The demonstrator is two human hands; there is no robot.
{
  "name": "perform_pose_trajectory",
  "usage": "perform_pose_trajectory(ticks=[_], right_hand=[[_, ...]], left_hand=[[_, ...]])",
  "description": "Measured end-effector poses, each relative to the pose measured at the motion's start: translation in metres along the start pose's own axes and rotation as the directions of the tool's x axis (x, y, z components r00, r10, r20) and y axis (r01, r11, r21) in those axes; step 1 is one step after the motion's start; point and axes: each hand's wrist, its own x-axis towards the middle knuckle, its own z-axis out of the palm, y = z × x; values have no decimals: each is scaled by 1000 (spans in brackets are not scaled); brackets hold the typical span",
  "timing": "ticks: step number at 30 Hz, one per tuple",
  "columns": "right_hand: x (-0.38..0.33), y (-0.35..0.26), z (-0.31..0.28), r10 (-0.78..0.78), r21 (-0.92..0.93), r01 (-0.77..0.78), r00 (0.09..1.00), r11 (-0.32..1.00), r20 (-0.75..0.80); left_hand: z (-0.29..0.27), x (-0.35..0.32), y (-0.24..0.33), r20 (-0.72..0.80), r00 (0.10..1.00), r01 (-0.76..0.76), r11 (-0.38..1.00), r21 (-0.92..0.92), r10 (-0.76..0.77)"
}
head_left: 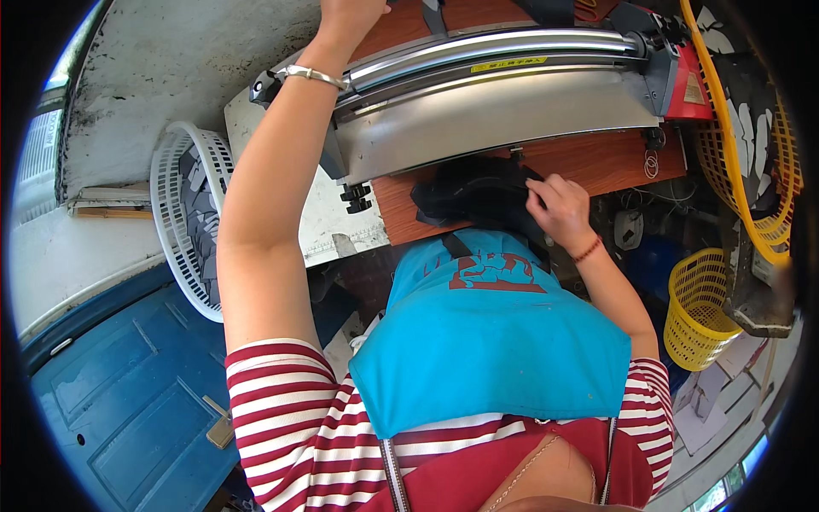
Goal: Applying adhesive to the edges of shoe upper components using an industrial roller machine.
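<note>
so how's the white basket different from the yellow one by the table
The white plastic slatted basket lies at the person's left, wide and shallow, holding dark grey cut pieces. The small yellow plastic mesh basket sits at the right, narrower and deeper; its contents cannot be made out. Both are open-weave plastic.

Glossy metal machine, wooden table, black cloth.

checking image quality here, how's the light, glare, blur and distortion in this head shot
Head view: bright, even daylight; a glare streak runs along the machine's metal roller; strong fisheye bending curves the white basket and blue door near the rim, with black corners; the left hand is cut off at the top edge; the right hand on the dark material is fairly sharp; the yellow basket region is slightly soft.
</note>
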Motion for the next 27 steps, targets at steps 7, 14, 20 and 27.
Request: perform_pose_trajectory(ticks=[7, 14, 20, 27], right_hand=[[44, -20, -78, -5, -153, -17, 990, 988, -142], [100, 9, -8, -14, -251, -37, 980, 967, -196], [8, -11, 34, -137, 172, 88, 945, 981, 299], [-31, 0, 75, -104, 21, 122, 732, 992, 673]], left_hand=[[36, -22, -47, 411, 805, -592, 637, 495, 428], [52, -1, -40, 499, 866, -356, 732, 581, 25], [43, 8, -26, 349, 904, -379, 844, 380, 248], [27, 10, -15, 208, 953, -268, 930, 252, 219]])
